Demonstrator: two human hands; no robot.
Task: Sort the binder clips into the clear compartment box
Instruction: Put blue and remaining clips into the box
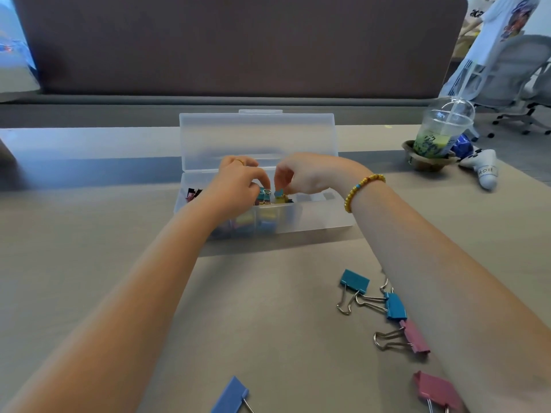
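Note:
The clear compartment box (322,219) lies open mid-table, its lid (258,138) standing up behind. Coloured clips fill its left and middle compartments. Both hands are over the middle of the box. My left hand (238,181) pinches a small teal clip (264,195) by its wire handle. My right hand (293,177) pinches another small teal clip (279,193) right beside it. Larger clips lie loose on the table near me: two teal ones (354,281) (395,306), two pink ones (416,336) (436,390) and a blue one (231,396).
A plastic cup with a green drink (441,135) stands in a cardboard holder at the right, with a white game controller (484,168) beside it. A dark partition runs along the back. A person and office chairs are at the far right.

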